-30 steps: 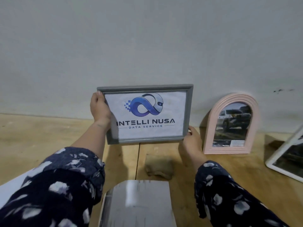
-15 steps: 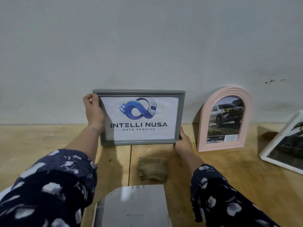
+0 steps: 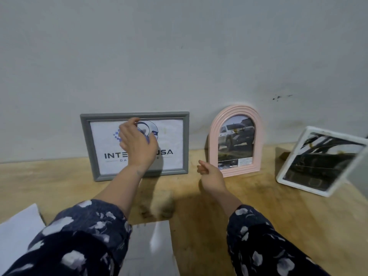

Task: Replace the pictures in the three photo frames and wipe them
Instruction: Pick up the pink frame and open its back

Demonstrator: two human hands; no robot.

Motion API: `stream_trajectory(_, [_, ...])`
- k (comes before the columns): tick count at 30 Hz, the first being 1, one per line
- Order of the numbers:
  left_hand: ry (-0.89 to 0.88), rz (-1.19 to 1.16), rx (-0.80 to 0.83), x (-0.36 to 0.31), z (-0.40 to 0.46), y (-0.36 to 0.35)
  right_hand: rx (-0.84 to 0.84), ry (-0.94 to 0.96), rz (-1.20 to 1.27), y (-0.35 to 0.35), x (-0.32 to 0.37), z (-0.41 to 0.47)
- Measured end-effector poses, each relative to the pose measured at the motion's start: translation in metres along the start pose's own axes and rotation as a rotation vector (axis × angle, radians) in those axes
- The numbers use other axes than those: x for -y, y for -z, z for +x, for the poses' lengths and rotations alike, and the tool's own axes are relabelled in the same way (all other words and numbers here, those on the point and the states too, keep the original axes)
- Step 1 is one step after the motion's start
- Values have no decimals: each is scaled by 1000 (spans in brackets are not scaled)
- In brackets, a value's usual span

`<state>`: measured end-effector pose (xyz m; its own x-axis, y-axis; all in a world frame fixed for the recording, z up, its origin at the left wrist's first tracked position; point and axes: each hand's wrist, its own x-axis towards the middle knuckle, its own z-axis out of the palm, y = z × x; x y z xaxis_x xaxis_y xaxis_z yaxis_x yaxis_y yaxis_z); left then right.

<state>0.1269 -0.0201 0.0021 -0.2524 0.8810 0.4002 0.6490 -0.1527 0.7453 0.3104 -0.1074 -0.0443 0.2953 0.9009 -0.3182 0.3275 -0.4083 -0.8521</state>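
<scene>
A grey rectangular frame [image 3: 93,148] with a logo print stands upright against the wall on the wooden table. My left hand [image 3: 137,144] hovers in front of its glass, empty, with fingers loosely spread. My right hand [image 3: 211,175] is low between the grey frame and a pink arched frame [image 3: 214,140] holding a car photo; its fingers are loosely curled around nothing. A white rectangular frame [image 3: 294,156] leans tilted at the right. A brown cloth [image 3: 165,206], blurred, lies on the table in front of the grey frame.
A grey glossy sheet [image 3: 151,248] lies at the near edge between my arms. A white sheet [image 3: 18,234] lies at the lower left. The grey wall [image 3: 179,56] stands right behind the frames. The wooden table [image 3: 258,206] shows bare wood at the right front.
Both hands have let go of the grey frame, which now stands alone against the wall. My left hand moved across its front; my right hand drew back toward the pink frame.
</scene>
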Motion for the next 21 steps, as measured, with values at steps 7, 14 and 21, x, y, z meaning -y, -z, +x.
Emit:
stream_trajectory(7, [-130, -162, 416, -80, -40, -72, -413, 153, -82, 96, -17, 16])
stream_trajectory(14, [103, -185, 476, -129, -69, -119, -297, -2, -11, 163, -47, 61])
stream_trajectory(21, [309, -212, 373, -139, -86, -142, -78, -2, 47, 177, -56, 77])
